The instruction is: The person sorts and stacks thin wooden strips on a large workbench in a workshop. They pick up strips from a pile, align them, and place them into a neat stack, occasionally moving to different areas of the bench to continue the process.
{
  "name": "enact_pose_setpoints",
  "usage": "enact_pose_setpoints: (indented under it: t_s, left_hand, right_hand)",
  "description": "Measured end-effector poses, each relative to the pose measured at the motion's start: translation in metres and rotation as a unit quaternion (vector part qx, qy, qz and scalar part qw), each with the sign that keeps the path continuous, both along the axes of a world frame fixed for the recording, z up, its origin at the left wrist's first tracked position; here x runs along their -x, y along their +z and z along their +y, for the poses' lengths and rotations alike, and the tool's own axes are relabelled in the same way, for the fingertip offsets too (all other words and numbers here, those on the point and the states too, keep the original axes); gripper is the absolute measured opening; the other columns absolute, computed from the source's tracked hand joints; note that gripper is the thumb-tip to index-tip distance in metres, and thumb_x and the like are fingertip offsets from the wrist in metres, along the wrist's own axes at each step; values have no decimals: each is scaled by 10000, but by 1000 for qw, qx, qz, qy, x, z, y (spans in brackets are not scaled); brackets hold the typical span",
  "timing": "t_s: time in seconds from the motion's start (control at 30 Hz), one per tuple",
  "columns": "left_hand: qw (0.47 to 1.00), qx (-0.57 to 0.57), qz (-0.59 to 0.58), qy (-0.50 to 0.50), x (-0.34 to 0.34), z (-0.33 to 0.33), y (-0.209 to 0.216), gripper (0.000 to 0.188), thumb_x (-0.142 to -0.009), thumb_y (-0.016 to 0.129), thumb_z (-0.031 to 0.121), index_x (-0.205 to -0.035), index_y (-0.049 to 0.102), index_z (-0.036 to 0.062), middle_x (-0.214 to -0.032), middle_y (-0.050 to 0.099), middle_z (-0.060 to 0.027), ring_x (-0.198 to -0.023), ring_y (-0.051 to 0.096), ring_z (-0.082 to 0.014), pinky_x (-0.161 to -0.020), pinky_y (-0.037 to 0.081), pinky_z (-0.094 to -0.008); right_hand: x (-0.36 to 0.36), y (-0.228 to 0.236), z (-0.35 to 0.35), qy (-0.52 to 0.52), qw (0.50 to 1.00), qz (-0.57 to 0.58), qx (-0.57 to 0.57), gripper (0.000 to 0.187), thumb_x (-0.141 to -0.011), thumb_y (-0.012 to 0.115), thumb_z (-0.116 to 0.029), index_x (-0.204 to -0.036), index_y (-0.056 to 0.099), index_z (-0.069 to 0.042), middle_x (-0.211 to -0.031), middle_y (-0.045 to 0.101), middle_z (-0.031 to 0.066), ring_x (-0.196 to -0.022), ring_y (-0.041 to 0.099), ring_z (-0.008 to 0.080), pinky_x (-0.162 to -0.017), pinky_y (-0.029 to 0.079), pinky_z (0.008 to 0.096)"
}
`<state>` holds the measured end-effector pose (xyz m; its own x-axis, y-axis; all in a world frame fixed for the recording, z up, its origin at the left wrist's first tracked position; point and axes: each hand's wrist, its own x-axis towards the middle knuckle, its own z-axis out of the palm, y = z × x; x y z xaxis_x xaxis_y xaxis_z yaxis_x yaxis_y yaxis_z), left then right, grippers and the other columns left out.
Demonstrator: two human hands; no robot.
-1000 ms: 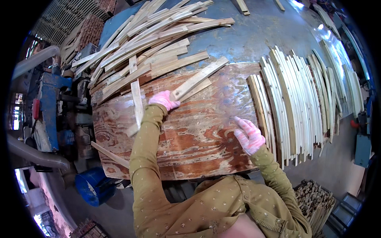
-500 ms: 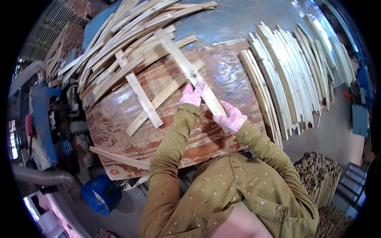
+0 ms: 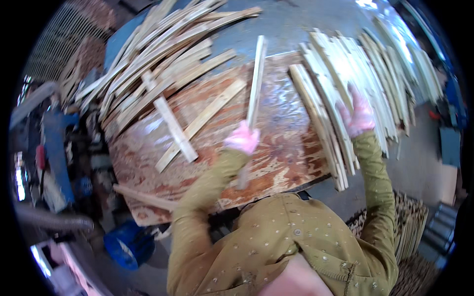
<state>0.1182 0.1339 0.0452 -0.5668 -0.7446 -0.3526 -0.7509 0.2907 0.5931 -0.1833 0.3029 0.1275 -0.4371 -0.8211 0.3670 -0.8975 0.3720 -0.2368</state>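
My left hand point(image 3: 242, 137), in a pink and white glove, is closed around a long narrow wooden strip point(image 3: 256, 74). The strip points away from me over the worn reddish-brown plywood tabletop point(image 3: 291, 143), and its near end shows below the hand. My right hand point(image 3: 359, 114), gloved alike, is over the row of pale wooden strips point(image 3: 368, 74) on the right, thumb and fingers apart. Whether it touches them cannot be told. Left of the held strip, one wooden piece point(image 3: 174, 126) lies across another point(image 3: 217, 103).
A jumbled pile of wooden strips point(image 3: 163, 54) covers the far left of the table. A curved strip point(image 3: 143, 196) lies along the near left edge. Blue machinery point(image 3: 59, 153) and a blue bucket point(image 3: 128, 245) stand at the left. Bundled sticks point(image 3: 410, 222) are at the lower right.
Both hands were on the strip. My left hand now holds it alone, turned edge-up and more upright in view. My right hand has let go and moved right to the row of strips.
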Motion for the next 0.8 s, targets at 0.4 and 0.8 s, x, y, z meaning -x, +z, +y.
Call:
enact_pose_setpoints:
  t_s: [0.4,0.8]
  left_hand:
    - [976,-158,-8,-149,117,102,-73,690,-926,391,437,-1377,302,-78,-1091,619,-271,-1018,615,-387,-909,451,-465]
    - [915,144,-287,246,-162,-98,-28,1146,-662,766,546,-1467,171,-12,-1359,463,-258,-1262,467,-344,-1066,358,-387]
  right_hand:
    - [-59,-133,-36,-54,953,-236,-183,752,-889,582,-441,-1470,270,-80,-1403,421,247,-1287,413,398,-1062,347,439]
    - [-160,-90,-89,-73,918,-164,-353,1106,-747,717,-499,-1497,39,-53,-1345,438,263,-1219,474,388,-988,414,486]
